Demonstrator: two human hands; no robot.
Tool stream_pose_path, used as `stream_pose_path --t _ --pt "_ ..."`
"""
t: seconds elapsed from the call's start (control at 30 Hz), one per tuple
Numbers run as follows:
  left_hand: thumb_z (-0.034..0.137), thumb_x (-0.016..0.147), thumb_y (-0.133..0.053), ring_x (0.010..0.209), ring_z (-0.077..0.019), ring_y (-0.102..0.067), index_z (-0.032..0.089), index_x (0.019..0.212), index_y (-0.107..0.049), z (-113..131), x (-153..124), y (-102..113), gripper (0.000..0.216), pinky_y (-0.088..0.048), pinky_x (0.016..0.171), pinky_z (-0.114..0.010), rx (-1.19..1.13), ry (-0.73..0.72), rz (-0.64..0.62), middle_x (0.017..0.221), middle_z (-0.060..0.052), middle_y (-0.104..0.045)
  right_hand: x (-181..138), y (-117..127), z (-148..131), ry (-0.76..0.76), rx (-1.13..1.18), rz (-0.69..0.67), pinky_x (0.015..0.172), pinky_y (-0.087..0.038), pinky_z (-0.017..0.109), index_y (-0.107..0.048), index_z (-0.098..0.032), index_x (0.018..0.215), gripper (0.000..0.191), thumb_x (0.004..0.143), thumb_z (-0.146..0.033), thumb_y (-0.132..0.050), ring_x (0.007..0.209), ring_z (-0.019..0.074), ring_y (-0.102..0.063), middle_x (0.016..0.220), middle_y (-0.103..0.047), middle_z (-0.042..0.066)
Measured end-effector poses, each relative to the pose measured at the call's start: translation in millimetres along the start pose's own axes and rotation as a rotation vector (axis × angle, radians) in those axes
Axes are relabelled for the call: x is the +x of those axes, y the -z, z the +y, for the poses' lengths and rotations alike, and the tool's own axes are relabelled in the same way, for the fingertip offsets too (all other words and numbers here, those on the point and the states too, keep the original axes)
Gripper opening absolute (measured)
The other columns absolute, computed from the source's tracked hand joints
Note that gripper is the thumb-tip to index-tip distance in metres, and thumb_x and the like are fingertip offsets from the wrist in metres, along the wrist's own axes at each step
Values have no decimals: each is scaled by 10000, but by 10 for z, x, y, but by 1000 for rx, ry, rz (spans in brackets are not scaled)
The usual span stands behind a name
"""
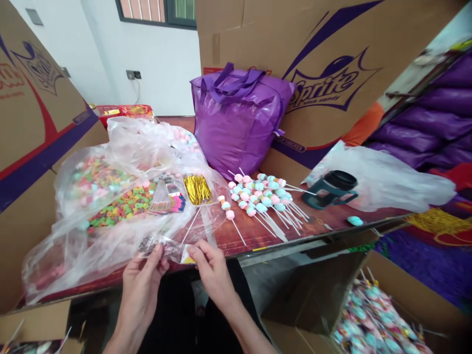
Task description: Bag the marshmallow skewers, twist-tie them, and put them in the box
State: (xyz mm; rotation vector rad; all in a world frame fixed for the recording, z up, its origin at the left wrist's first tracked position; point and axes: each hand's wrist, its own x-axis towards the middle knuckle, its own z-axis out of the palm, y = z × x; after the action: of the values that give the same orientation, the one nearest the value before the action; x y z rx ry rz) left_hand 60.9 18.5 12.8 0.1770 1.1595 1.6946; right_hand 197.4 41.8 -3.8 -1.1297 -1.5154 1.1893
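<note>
Wrapper between left grip and right grip

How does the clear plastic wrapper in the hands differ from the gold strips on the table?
The clear plastic wrapper is largely see-through; the gold strips are opaque and metallic. The wrapper is held up by the left hand and right hand; the strips lie bunched, touched by neither. Both look glossy.

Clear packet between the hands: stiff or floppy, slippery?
Probably floppy: the clear packet looks thin, see-through and crinkled. Likely light, since the left hand and right hand merely pinch it. Possibly slippery, as its plastic shows shiny highlights.
</note>
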Motion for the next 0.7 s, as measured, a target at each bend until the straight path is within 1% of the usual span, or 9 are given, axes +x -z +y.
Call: stream_pose_path --t 0.1,0.2,0.23,0.3,0.33,0.4,0.5,0.6,0.7 --pt "194 467 -956 491 -56 -503 139 647 -639 -7 53 -39 368 -441 449 -181 -8 5 15 662 31 -643 148 255 86 85 -191 63 594 -310 255 -447 -207 618 401 986 -366 -456 598 125 -410 591 -420 -44" --pt "227 498 -954 488 -43 -483 133 633 -614 15 134 -76 377 -423 458 -169 -28 -27 24 628 41 -603 416 703 124 192 -570 355 664 -344 288 -574 -191 698 336 987 -303 -444 650 162 -478 650 -537 6" --pt "239 497 -956 492 -41 -484 130 636 -615 33 160 -87 384 -416 459 -164 -30 -38 24 624 42 -596 521 871 127 187 -742 441 689 -349 306 -626 -175 760 279 970 -275 -472 688 184 -506 704 -589 42" --pt "260 482 -963 494 -40 -484 124 654 -623 75 209 -101 404 -397 447 -155 -37 -34 19 622 41 -590 733 1172 139 68 -1097 555 708 -339 347 -690 -115 937 188 929 -231 -542 797 248 -556 889 -658 152" --pt "271 476 -966 494 -41 -487 123 668 -629 95 231 -102 415 -390 439 -153 -47 -17 19 626 40 -594 832 1289 154 9 -1227 543 718 -336 360 -695 -93 1027 218 930 -229 -556 855 277 -573 973 -664 197" --pt "297 471 -969 497 -50 -507 124 698 -642 124 268 -88 434 -398 435 -152 -76 40 27 616 39 -597 990 1439 208 -90 -1356 444 715 -321 376 -701 -64 1071 251 938 -228 -565 882 304 -592 981 -674 229" --pt "306 479 -967 506 -66 -545 132 719 -644 155 301 -42 438 -421 436 -149 -120 99 53 594 38 -602 1070 1495 304 -92 -1321 381 702 -312 389 -707 -24 1068 337 995 -244 -462 915 294 -611 999 -681 257" --pt "288 570 -934 506 -76 -571 139 713 -624 194 310 -7 372 -440 436 -151 -166 113 77 590 31 -615 916 1425 359 -21 -1112 530 725 -352 385 -719 -12 996 348 984 -242 -459 924 273 -616 1002 -691 266" --pt "258 741 -834 497 -79 -586 135 717 -619 241 315 -2 249 -453 439 -155 -172 116 120 587 22 -625 553 1225 342 104 -698 709 715 -421 336 -729 -73 893 198 891 -233 -613 759 215 -616 830 -712 147"
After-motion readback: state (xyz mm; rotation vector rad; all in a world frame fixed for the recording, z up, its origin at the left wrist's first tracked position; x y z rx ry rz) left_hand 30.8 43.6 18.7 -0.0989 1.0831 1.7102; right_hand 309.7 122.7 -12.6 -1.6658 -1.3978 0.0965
